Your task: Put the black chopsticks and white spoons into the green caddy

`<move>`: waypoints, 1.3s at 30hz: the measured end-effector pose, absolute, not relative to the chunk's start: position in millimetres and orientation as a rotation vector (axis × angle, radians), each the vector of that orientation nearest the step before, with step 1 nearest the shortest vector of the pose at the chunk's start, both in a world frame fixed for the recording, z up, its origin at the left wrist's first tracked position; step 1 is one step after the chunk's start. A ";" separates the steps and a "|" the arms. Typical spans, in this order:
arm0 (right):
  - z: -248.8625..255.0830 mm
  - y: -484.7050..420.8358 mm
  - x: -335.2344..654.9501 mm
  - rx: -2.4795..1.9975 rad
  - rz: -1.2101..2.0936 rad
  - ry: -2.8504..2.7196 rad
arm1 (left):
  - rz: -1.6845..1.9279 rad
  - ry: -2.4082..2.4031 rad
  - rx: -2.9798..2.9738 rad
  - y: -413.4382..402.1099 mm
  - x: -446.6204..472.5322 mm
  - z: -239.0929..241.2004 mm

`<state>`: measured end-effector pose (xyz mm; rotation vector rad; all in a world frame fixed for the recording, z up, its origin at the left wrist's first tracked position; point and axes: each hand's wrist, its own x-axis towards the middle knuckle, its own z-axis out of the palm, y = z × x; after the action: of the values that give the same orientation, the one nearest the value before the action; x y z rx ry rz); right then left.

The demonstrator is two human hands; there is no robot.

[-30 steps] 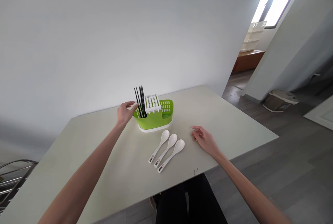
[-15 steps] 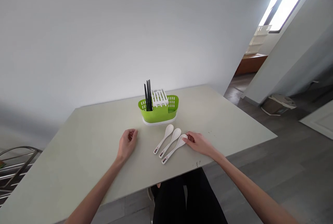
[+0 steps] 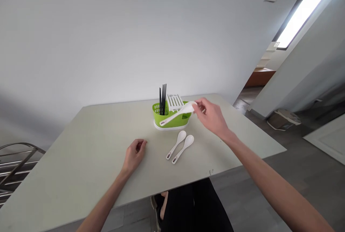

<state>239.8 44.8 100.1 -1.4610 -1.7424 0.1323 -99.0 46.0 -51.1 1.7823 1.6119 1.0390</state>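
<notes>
My right hand (image 3: 211,116) pinches a white spoon (image 3: 176,114) by its bowl and holds it in the air in front of the green cutlery caddy (image 3: 172,120). The spoon's handle points left and down. The caddy has a white slotted insert (image 3: 175,101) and several black chopsticks (image 3: 162,99) standing in its left end. Two more white spoons (image 3: 181,144) lie side by side on the table just in front of the caddy. My left hand (image 3: 134,154) rests on the table left of those spoons, fingers loosely curled, holding nothing.
The pale table (image 3: 88,153) stands against a white wall. A metal rack (image 3: 13,163) shows at the far left. To the right the floor is grey wood, with a flat box (image 3: 283,117) on it and a doorway beyond.
My right hand picked up the rightmost spoon and lifted it toward the caddy. My left hand had drawn back from the caddy to the table and now stays there.
</notes>
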 end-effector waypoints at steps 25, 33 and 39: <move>89.8 159.2 80.3 -1.618 -0.125 -2.393 | 1.048 1.537 1.826 42.1 -102.4 -59.9; 89.0 178.7 84.0 -1.643 0.121 -2.375 | 1.033 1.554 1.844 40.8 -101.3 -58.1; 88.5 184.6 87.6 -1.604 0.204 -2.391 | 1.031 1.575 1.852 39.7 -101.0 -57.3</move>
<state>87.6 184.6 88.5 -1.6041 -2.3907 0.2042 -101.0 39.7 -57.3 1.8517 1.5752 1.0309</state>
